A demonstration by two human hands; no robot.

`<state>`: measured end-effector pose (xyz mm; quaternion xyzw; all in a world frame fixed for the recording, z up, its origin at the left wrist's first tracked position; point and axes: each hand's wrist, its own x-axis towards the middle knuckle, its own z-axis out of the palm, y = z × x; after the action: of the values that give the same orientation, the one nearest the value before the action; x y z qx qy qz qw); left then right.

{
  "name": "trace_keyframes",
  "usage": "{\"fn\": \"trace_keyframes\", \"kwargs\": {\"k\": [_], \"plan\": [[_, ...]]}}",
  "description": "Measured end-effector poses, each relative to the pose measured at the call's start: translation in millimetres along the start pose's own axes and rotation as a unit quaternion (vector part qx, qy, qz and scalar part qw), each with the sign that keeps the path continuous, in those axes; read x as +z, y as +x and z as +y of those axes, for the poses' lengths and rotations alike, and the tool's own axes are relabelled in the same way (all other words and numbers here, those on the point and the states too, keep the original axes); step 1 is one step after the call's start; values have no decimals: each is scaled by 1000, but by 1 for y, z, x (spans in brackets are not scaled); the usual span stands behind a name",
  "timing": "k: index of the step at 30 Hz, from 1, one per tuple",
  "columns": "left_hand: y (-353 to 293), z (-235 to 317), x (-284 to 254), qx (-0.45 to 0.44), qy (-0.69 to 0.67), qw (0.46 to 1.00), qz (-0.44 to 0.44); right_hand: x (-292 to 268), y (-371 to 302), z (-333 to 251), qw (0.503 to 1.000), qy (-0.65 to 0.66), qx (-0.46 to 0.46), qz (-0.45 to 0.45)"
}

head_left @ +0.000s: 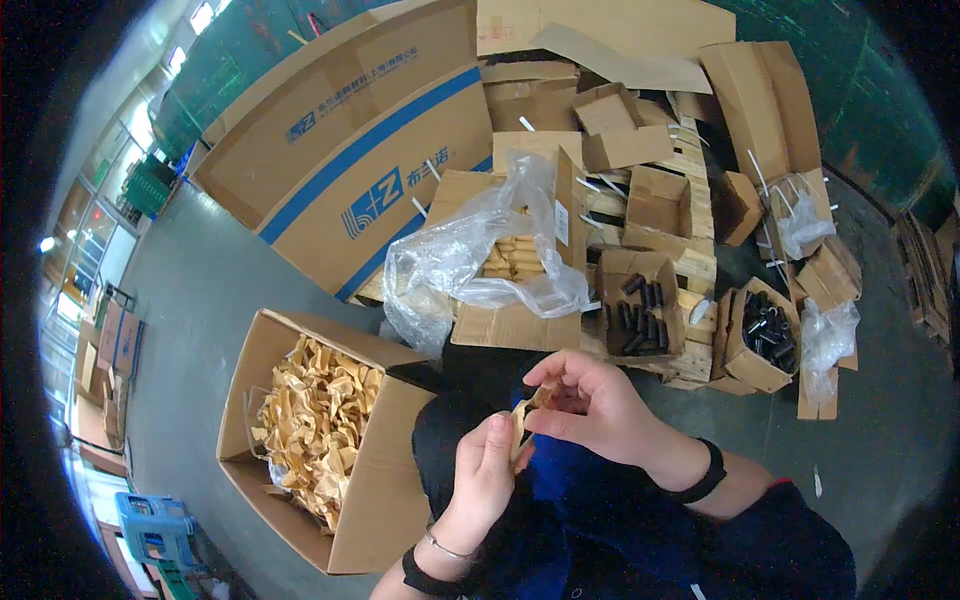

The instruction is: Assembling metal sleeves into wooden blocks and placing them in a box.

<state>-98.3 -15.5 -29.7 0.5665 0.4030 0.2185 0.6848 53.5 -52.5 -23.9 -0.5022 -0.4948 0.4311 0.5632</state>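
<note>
Both hands, our left hand (482, 470) and right hand (590, 400), pinch one small tan paper wrapper (522, 418) above our lap, and we judge it may tear or drop beside the open carton of wrappers (375, 480).

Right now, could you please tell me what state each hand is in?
Left hand: closed on the small tan paper piece.
Right hand: fingers curled, pinching the same tan paper piece from the other side.
</note>
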Motion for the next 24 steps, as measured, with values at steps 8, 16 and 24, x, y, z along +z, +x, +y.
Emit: {"fn": "trace_keyframes", "kwargs": {"k": [8, 16, 24], "plan": [[4, -6, -3, 11, -36, 998, 47, 0, -2, -10, 979, -200, -20, -32], [-12, 5, 4, -154, -573, 785, -179, 3, -13, 40, 943, 242, 224, -50], [-3, 19, -13, -135, -442, 863, -205, -21, -6, -19, 992, 90, 83, -13]]}}
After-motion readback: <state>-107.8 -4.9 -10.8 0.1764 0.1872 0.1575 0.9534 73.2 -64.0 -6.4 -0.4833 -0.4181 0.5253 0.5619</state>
